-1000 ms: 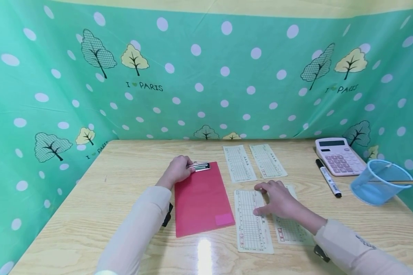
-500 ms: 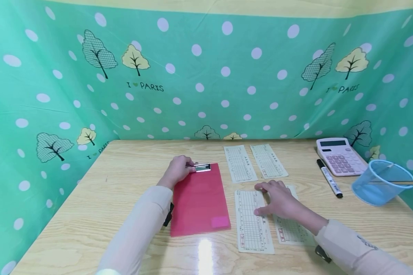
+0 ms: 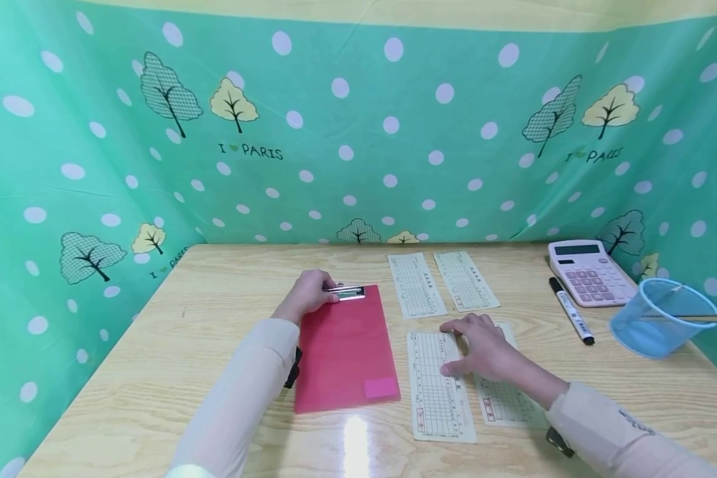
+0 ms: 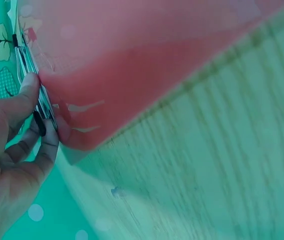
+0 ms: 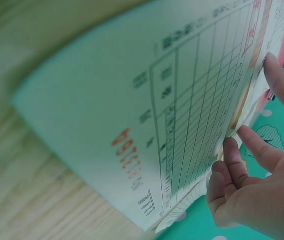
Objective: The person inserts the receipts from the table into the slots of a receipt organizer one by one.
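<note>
A red clip folder (image 3: 346,352) with a pink label lies on the wooden table. My left hand (image 3: 311,292) pinches the metal clip (image 3: 351,292) at its far edge. Close up in the left wrist view, the thumb is on one side of the clip and the fingertips are at the other. Just right of the folder, two printed paper slips (image 3: 436,405) lie side by side. Over both of them is my right hand (image 3: 484,348), fingers apart and gently bent. Its thumb and index fingertip touch the left slip; the hand partly hides the right one.
Behind them lie two more slips (image 3: 417,285). To the right are a marker (image 3: 570,312), a pink calculator (image 3: 591,275) and a blue mesh pen cup (image 3: 651,325) with a thin stick poking out. A green dotted cloth (image 3: 358,166) hangs round the table's back and sides.
The folder's near end has swung a little to the left, while its clip stays in my left hand. My right hand keeps its place over the slips.
</note>
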The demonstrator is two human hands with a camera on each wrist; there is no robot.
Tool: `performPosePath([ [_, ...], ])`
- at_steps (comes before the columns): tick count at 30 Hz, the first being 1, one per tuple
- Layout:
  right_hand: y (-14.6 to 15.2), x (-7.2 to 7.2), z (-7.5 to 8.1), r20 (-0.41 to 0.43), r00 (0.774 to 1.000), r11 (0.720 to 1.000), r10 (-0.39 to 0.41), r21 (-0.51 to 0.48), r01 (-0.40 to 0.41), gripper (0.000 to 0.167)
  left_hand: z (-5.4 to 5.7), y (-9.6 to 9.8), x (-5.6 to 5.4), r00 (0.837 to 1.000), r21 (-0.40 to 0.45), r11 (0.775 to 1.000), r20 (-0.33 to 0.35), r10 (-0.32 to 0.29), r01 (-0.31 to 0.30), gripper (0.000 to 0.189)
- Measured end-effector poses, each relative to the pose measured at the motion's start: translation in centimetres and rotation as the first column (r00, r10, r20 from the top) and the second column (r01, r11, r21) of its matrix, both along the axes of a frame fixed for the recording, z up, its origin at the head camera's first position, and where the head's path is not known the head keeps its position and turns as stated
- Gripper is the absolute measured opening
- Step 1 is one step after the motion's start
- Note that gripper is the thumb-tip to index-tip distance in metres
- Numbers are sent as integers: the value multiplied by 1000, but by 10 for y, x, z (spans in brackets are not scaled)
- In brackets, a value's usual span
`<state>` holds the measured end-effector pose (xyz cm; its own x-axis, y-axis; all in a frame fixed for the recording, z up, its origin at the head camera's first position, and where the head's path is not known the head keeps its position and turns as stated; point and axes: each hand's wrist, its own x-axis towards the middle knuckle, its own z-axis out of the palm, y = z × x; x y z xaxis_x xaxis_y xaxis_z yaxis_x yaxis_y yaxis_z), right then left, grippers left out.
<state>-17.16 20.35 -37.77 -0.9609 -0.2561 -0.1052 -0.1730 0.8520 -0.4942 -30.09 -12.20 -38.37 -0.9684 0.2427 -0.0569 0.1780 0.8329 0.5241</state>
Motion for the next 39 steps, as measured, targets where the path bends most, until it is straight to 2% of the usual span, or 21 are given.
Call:
performPosePath([
  [7,-1,1,1,-12,1000,1000,-3,15,3,78,0,1,2,1000,-26,1000,13,7,-7,24],
  [13,-2,-1,1,-37,998,996,-41,74,43,71,-3,0,2,1000,-21,1000,-24,-13,12,30],
  [16,-2,-2,1,-35,999,996,-39,78,41,65,-5,0,2,999,-14,1000,-46,-17,17,29],
  [21,-3,-4,3,-13,999,996,-30,79,31,64,-6,1,3,999,1,1000,-42,-12,12,28],
  [29,-4,-3,4,58,998,999,-31,-16,32,34,-4,4,7,1000,5,1000,-29,-8,8,29],
  [37,5,-7,12,55,996,987,64,-150,-56,11,-5,6,8,999,9,1000,-37,4,-4,25],
  [39,8,-11,17,51,995,982,86,-173,-76,12,-5,7,8,999,9,1000,-38,4,-4,25],
])
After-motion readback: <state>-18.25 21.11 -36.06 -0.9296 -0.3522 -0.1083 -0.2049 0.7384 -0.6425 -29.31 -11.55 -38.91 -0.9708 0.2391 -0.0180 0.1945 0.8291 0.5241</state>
